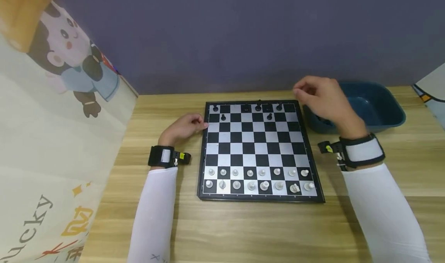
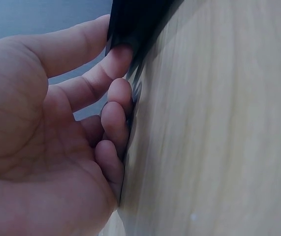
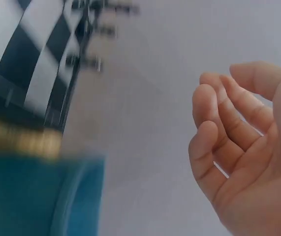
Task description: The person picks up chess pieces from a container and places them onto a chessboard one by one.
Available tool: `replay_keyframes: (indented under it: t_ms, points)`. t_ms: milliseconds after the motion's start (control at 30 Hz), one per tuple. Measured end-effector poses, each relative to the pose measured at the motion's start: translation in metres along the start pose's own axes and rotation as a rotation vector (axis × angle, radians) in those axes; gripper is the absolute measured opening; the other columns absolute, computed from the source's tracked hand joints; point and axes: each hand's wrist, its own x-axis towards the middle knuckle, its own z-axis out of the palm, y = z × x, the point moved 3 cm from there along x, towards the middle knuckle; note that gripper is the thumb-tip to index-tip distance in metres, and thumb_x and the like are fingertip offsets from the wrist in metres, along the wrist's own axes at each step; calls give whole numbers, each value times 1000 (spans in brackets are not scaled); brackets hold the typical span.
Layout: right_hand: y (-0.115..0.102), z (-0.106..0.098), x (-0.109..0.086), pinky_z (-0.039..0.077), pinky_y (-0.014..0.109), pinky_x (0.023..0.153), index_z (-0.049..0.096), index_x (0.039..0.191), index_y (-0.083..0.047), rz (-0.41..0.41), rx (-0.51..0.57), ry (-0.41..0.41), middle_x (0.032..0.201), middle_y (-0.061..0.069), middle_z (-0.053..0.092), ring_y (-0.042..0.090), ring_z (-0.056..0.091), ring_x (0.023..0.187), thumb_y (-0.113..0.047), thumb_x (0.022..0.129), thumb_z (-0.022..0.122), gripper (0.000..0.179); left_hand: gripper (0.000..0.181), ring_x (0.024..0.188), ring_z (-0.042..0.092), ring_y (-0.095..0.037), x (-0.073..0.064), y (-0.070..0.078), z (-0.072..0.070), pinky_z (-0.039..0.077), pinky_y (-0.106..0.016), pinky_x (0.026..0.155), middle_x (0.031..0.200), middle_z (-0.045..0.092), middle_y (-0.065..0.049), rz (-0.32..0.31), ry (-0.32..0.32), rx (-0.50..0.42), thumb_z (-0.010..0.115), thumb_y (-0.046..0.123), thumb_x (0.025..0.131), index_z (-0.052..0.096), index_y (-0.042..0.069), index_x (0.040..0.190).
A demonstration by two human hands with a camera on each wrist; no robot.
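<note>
A black-framed magnetic-style chessboard point(image 1: 248, 138) lies on the wooden table. White chess pieces point(image 1: 264, 185) fill its two near rows, while several black chess pieces point(image 1: 269, 116) stand in the two far rows. My left hand point(image 1: 184, 128) is at the board's left edge; in the left wrist view its thumb and index finger pinch the black rim, with the other fingers curled against the table. Above the board's far right corner, beside the basin, my right hand point(image 1: 325, 99) is raised. Its fingers point(image 3: 204, 147) are loosely bent and hold nothing visible.
A dark teal plastic basin point(image 1: 398, 118) stands right of the board, partly hidden by the right hand; dark small things show inside its left end. A grey-blue wall point(image 1: 208, 43) rises behind the table point(image 1: 250, 232). A cartoon-printed surface point(image 1: 52, 139) borders the left.
</note>
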Motion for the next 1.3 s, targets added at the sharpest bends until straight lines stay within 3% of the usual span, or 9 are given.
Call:
replay_keyframes:
  t_ms: [167,300,867,1000,1133,1233,1300]
  points:
    - [57,-34,-30,43,22,60,68,118,-10,172,31,9,85,-8,70,4,61,70,-40,104,57,35,27,88,53,-24,3,3,2,46,-37,83,94,59,-6,8,-4,-16,62,38,102,61,11,97]
    - [82,-48,-43,42,24,60,67,121,-12,250,16,7,80,-26,63,-3,59,72,-44,104,55,38,26,88,52,-24,4,3,1,46,-37,83,94,58,-6,12,-2,-19,62,36,103,60,10,97]
    - [91,-76,-57,44,16,62,69,116,-17,302,102,138,81,-34,58,-8,58,70,-31,105,56,22,25,92,51,-24,-1,0,-1,45,-36,85,96,56,-6,-1,-22,-64,61,32,103,59,7,99]
    - [95,-71,-55,43,22,62,67,120,-13,313,47,71,82,-28,60,-5,57,72,-37,105,55,31,25,93,52,-24,-1,0,-3,45,-36,86,96,56,-6,-2,-9,-47,62,33,103,59,9,98]
    - [103,-56,-53,43,32,67,66,125,-9,297,-48,-66,94,-1,71,9,61,77,-39,106,52,38,24,94,52,-24,-1,1,-3,45,-37,87,97,57,-6,-6,-7,-62,62,32,103,60,9,99]
    - [108,-43,-49,45,40,71,67,124,-7,277,-93,-150,108,19,70,24,64,85,-37,106,53,38,24,94,51,-24,-2,1,-1,44,-37,88,97,56,-6,-17,-13,-76,62,32,103,60,9,100]
    - [110,-35,-46,46,45,73,67,122,-5,268,-106,-189,112,23,68,33,64,92,-35,106,53,37,23,94,52,-24,-2,1,-1,45,-37,88,97,57,-6,-24,-17,-79,62,32,103,60,9,100]
